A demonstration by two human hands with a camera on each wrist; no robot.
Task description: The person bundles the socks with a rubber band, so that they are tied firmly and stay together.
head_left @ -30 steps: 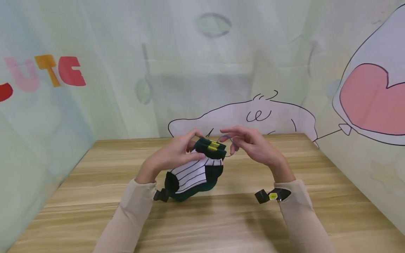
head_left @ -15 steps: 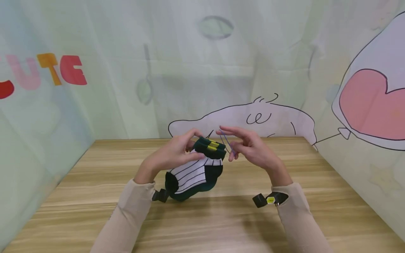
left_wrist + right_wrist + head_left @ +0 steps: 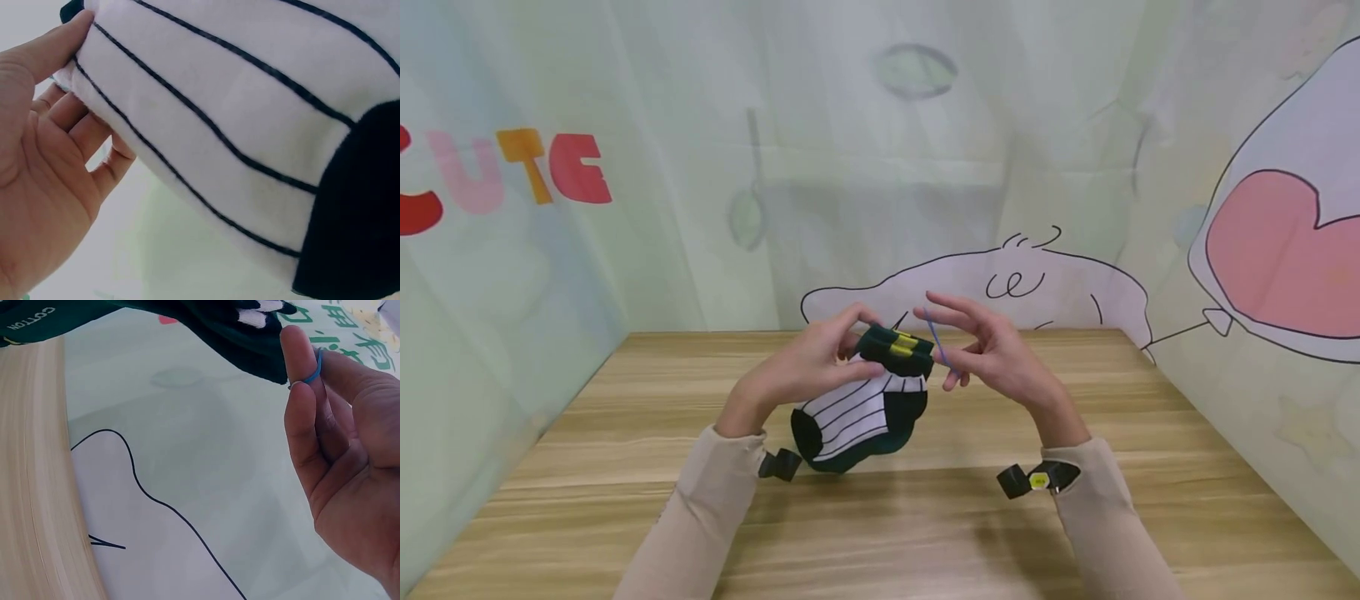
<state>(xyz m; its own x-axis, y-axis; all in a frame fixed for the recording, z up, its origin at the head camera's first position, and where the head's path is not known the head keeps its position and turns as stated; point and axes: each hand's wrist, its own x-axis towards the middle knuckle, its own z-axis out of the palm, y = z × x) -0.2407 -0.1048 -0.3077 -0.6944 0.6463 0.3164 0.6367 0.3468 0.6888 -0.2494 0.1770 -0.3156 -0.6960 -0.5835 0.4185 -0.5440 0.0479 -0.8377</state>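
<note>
Striped white socks (image 3: 856,418) with black heel and toe and a dark green layer beneath are held above the table by my left hand (image 3: 801,362). Its thumb and fingers pinch them at the dark green cuff (image 3: 887,357), which carries a yellow patch. In the left wrist view, the thumb (image 3: 59,47) lies on the striped fabric with the fingers behind. A thin blue rubber band (image 3: 937,337) is looped on the fingers of my right hand (image 3: 1003,354), close beside the cuff. In the right wrist view, the band (image 3: 315,370) crosses a finger near the sock's dark edge.
A wood-grain table (image 3: 925,533) spreads under both hands. Printed curtains (image 3: 880,167) stand behind it and on both sides. Each wrist wears a small black camera, such as the right wrist camera (image 3: 1015,481).
The right hand has turned slightly and its thumb has come nearer the cuff. The blue band now stretches between its fingers, away from the socks. The left hand keeps its hold.
</note>
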